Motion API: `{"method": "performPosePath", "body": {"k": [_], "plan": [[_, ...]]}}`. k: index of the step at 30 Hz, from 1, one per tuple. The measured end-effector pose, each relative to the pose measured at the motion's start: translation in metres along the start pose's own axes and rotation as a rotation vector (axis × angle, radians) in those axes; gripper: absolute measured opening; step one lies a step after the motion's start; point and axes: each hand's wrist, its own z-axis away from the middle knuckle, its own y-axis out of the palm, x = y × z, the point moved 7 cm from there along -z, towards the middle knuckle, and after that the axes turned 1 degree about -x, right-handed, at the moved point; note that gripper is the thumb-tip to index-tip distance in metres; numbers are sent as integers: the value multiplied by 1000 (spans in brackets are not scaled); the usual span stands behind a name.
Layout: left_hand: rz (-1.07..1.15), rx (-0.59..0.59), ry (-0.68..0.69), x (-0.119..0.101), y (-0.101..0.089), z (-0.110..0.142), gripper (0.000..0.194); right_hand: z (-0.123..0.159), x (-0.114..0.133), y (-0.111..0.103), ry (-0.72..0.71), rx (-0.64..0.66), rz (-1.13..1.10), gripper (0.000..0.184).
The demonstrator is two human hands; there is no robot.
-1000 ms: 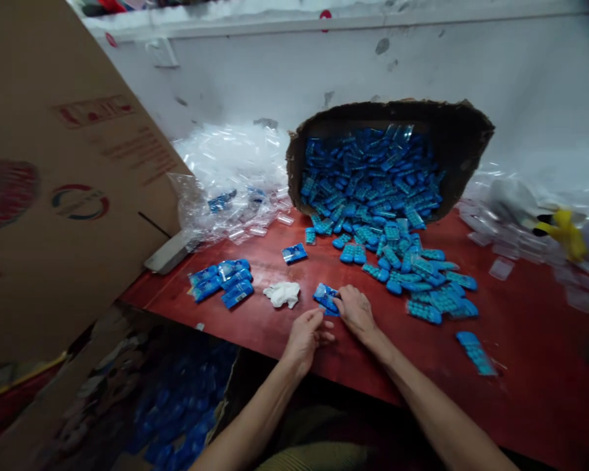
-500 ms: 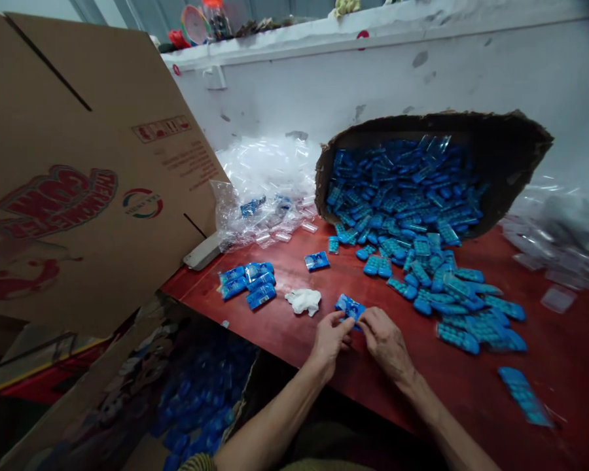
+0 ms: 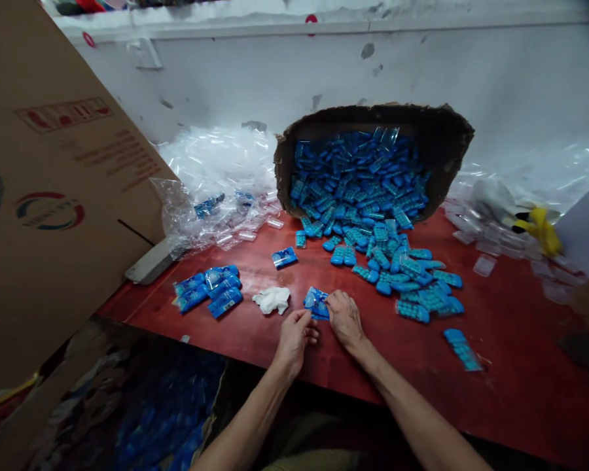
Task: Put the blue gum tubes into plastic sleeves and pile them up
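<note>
A small blue printed packet (image 3: 316, 301) lies on the red table before me, between my hands. My left hand (image 3: 294, 337) is closed, thumb and forefinger pinching at the packet's lower edge. From the right, my right hand (image 3: 344, 320) grips the packet's right edge with bent fingers, which hide that end. Just left of it sits a crumpled white tissue (image 3: 272, 299). Further left, several finished-looking blue packets (image 3: 226, 301) are grouped together, and a single blue packet (image 3: 285, 258) rests behind the tissue.
A cardboard box on its side (image 3: 459, 140) spills blue blister pieces (image 3: 417, 281) onto the red table (image 3: 520, 366). Clear plastic bags and cases (image 3: 216, 157) lie behind. A large carton (image 3: 78, 163) stands left; below the table edge is a bin of blue items (image 3: 161, 399).
The view has turned to the right, so everything appears further left. Both hands stay at the packet; its printed face now shows more, and the left fingers have drawn to its lower edge.
</note>
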Motion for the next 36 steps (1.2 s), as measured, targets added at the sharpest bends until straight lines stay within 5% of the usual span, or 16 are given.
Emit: {"method": "performPosePath", "body": {"k": [13, 19, 22, 25, 29, 36], "plan": [[-2, -10, -60, 6, 5, 3, 32, -6, -8, 0, -9, -29, 3, 18], [-51, -36, 20, -1, 8, 2, 45, 10, -2, -29, -73, -118, -136, 21], [-101, -13, 67, -2, 13, 1, 36, 20, 5, -41, -98, -159, -301, 19], [-106, 6, 101, -1, 17, -2, 29, 20, -6, -36, 67, -153, -647, 21], [-112, 31, 129, 2, 23, -5, 27, 16, -15, -4, 340, 64, -1149, 23], [-80, -49, 150, 1, 25, -12, 26, 15, -15, 4, 409, -3, -1172, 18]]}}
